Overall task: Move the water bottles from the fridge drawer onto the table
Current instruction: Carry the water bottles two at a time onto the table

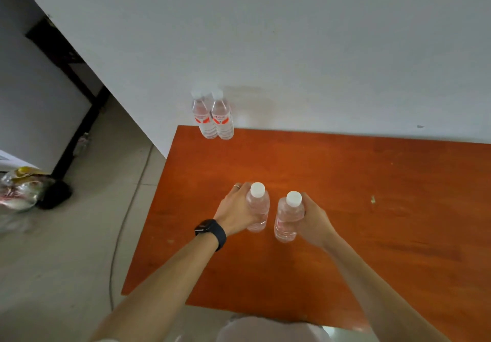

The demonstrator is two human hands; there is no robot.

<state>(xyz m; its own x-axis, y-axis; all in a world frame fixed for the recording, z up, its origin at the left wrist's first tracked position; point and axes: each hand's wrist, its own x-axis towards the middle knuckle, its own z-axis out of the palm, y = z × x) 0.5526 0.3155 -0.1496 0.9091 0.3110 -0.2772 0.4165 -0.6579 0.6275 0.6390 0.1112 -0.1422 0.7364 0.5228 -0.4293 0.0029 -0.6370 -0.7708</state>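
My left hand, with a dark watch on the wrist, is wrapped around a clear water bottle with a white cap. My right hand grips a second clear bottle beside it. Both bottles are upright over the middle of the orange wooden table; I cannot tell if their bases touch it. Two more water bottles with red-and-white labels stand side by side at the table's far left corner, against the white wall. The fridge drawer is out of view.
The white wall runs along the table's far edge. Left of the table is tiled floor with a thin cable, a dark doorway frame, and bags with a black object at the left edge.
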